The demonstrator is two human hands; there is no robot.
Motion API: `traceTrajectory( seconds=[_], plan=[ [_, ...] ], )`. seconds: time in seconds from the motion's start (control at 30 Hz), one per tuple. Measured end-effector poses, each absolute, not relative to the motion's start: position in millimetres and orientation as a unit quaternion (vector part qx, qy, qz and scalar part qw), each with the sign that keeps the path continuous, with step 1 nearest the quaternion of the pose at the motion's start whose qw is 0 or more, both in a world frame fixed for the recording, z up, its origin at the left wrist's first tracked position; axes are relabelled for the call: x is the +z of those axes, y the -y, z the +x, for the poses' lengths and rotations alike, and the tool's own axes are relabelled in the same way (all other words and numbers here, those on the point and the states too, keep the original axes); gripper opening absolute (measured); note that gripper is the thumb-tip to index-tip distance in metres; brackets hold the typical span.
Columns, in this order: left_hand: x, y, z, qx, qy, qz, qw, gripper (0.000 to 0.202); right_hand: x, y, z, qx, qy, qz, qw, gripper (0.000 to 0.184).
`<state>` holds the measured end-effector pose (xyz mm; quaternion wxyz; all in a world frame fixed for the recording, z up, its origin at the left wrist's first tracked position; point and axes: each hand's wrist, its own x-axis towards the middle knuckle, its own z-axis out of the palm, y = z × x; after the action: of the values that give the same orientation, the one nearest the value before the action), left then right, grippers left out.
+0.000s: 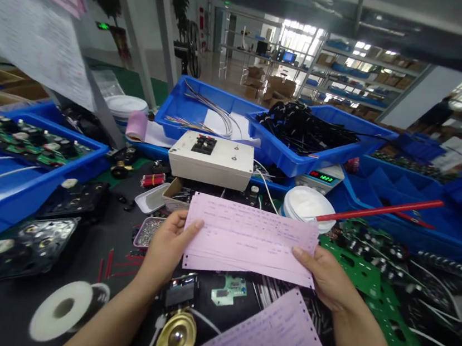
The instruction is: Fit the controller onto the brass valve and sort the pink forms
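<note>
Both of my hands hold up a thin stack of pink printed forms [248,237] over the workbench. My left hand [165,246] grips the stack's left edge, thumb on top. My right hand [325,277] grips the right edge, thumb pressed on the paper. Another pink form [265,340] lies flat on the bench below, near the front edge. Under the held sheets I see a small green circuit board [227,290] and a brass-coloured round part [176,337].
A white control box [216,160] stands behind the forms. Blue bins hold black cables [308,126], wires [205,108] and circuit boards [28,140]. A white solder spool [65,310] lies front left. Green boards [374,269] and a red pen [378,209] are at right.
</note>
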<state>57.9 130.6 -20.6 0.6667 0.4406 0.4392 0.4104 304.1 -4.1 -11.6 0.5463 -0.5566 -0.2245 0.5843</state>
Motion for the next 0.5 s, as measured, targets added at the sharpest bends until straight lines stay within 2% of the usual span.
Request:
traceTrajectory(
  seconds=[0.3,0.5],
  plan=[
    [-22.5,-145.0,49.4,0.389,-0.534,0.512,0.549,0.039,-20.5,-4.6,310.9,0.598,0.226,-0.541,0.546,0.037],
    [-23.6,-145.2,47.3,0.380,-0.550,0.531,0.521,0.037,-26.9,-9.8,313.7,0.611,0.215,-0.538,0.540,0.040]
  ],
)
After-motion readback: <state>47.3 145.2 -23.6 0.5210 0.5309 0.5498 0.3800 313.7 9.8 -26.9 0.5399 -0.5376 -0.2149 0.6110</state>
